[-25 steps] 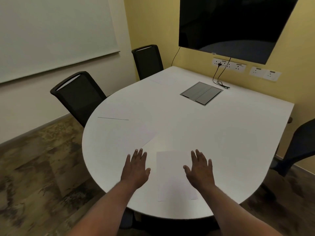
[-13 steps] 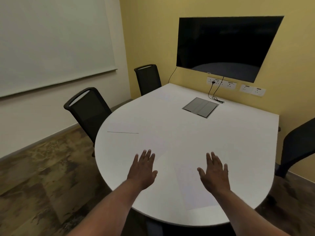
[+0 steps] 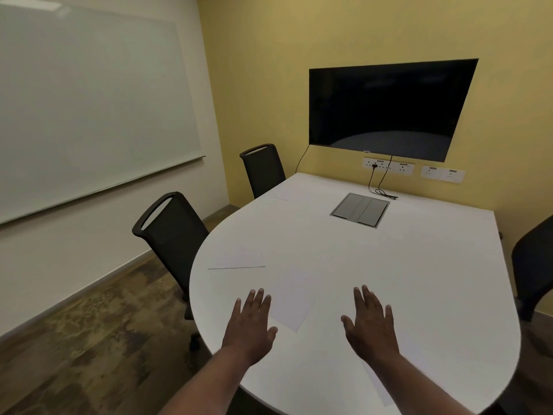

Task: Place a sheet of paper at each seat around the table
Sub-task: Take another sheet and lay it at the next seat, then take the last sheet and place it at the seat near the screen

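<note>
Both bare forearms extend forward from the lower edge of the view, roughly parallel and apart. The left hand (image 3: 251, 323) is palm down, fingers straight and close together, thumb angled out toward the right. The right hand (image 3: 371, 323) is palm down, fingers extended and slightly spread, thumb angled out toward the left. Neither hand grips anything; both are flat and level with each other

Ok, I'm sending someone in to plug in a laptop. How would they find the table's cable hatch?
Start at the black wall screen and drop down to the white table beneath it. The grey flap-lidded hatch sits flush in the tabletop near that wall, beside a black cable. It is the only grey panel; the papers are white.
</note>
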Motion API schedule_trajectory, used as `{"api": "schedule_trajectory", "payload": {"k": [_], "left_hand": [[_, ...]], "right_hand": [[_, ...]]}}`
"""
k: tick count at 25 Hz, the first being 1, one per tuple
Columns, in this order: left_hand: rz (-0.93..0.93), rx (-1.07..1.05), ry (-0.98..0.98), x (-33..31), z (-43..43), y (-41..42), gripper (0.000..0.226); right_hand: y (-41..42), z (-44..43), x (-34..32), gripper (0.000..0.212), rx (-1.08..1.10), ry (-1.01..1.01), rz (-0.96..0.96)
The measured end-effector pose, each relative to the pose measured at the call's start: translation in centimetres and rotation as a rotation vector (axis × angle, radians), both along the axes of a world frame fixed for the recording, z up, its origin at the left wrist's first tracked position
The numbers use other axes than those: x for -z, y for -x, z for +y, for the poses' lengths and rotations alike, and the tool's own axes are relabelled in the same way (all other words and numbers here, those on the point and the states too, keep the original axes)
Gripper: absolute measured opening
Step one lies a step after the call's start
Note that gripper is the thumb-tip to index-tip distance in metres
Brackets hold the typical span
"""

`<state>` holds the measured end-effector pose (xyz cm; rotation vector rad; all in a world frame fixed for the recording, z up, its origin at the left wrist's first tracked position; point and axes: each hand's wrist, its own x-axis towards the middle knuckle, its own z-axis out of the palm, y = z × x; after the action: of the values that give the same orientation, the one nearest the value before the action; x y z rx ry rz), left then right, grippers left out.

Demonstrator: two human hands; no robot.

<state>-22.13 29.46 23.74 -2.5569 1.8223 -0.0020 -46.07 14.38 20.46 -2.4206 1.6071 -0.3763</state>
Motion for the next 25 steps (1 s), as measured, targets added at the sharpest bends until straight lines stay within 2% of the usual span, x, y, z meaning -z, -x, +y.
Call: {"api": "schedule_trajectory", "payload": {"k": [5,15,25], "left_hand": [[-0.006,0.073,-0.049,2.4,-3.6,-4.7,0.074],[0.029,0.158,-0.161,8.1,-15.5,-16.3,0.074],[0.155,0.118,-0.263,15.8,-26.7,-20.4,0.074]], "right_hand": [[-5.5,-1.9,3.2,0.074,0.027,-0.047,0.019],[-16.3,-11.7,9.3,0.075,0.114,-0.171,0.03],[-21.0,-16.1,15.8,0.076,0.228,-0.326,0.035]]}}
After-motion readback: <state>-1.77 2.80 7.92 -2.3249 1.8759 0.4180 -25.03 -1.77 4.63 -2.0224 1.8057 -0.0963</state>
